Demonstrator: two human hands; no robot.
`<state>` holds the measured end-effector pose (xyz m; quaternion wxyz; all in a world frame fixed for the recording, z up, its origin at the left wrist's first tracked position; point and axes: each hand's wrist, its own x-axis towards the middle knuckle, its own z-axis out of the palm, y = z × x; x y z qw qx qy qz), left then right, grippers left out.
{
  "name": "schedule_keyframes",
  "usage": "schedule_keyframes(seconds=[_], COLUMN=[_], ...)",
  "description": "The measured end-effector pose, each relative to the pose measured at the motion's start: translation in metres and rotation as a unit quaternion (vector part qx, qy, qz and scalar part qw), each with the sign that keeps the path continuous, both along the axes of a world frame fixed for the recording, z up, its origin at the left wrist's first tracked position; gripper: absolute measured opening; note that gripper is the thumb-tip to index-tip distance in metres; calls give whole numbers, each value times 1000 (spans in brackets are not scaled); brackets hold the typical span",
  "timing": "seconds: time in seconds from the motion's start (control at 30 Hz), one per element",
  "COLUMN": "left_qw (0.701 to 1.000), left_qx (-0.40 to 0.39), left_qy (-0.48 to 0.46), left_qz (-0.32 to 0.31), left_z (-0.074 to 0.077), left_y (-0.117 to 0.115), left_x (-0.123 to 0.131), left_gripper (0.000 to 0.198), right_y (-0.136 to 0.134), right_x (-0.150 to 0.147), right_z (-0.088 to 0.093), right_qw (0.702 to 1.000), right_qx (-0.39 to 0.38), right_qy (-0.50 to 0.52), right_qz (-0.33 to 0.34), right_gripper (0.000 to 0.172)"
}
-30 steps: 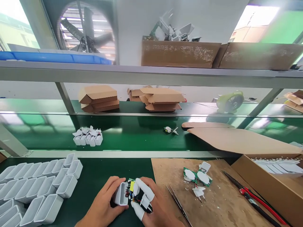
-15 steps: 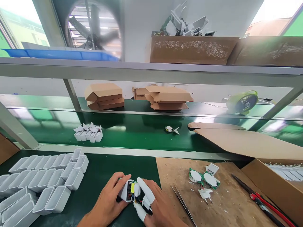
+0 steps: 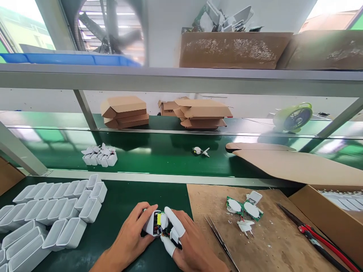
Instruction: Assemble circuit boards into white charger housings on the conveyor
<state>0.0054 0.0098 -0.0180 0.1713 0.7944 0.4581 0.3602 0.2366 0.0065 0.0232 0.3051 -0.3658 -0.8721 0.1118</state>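
My left hand grips a white plastic housing between thumb and fingers, above the green work surface. My right hand, with white covers on thumb and index finger, pinches a small circuit board with a yellow block and dark parts. The board sits at the housing's open side; how far it is inside cannot be made out. A white piece beside the board is partly hidden by the right fingers. Tweezers lie to the right of my right hand.
Rows of white open housings stand at left. On the brown board lie green circuit boards, a white plug piece and red-black pliers. A cardboard box is at right. A green belt crosses behind, under a shelf.
The cluster of white housings and the small board assembly on the belt have shifted left. The view has tilted slightly down. Both hands keep almost the same hold.
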Motion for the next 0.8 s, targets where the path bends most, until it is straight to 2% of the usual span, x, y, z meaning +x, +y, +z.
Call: schedule_keyframes(seconds=[0.13, 0.3, 0.47, 0.6, 0.7, 0.8], left_qw=[1000, 1000, 997, 992, 989, 981], left_qx=[0, -9, -55, -94, -133, -162], left_qy=[-8, -14, -28, -31, -53, -107], left_qz=[-6, -17, -46, -78, -39, 5], left_z=[2, 2, 4, 3, -7, -15], left_y=[0, 0, -2, -3, -3, -1], left_x=[0, 2, 7, 6, 3, 5], left_gripper=[57, 59, 65, 67, 62, 58], right_y=[-1, 0, 1, 4, 29, 83], right_x=[3, 0, -6, 7, 31, 60], right_z=[-5, 0, 6, 10, 19, 31], right_qw=[1000, 999, 999, 999, 999, 989], right_qx=[-24, -44, -38, -25, -27, -65], right_qy=[-5, -16, -12, 28, 11, -52], right_qz=[9, 2, 14, 40, -42, -121], right_gripper=[86, 79, 63, 68, 56, 55])
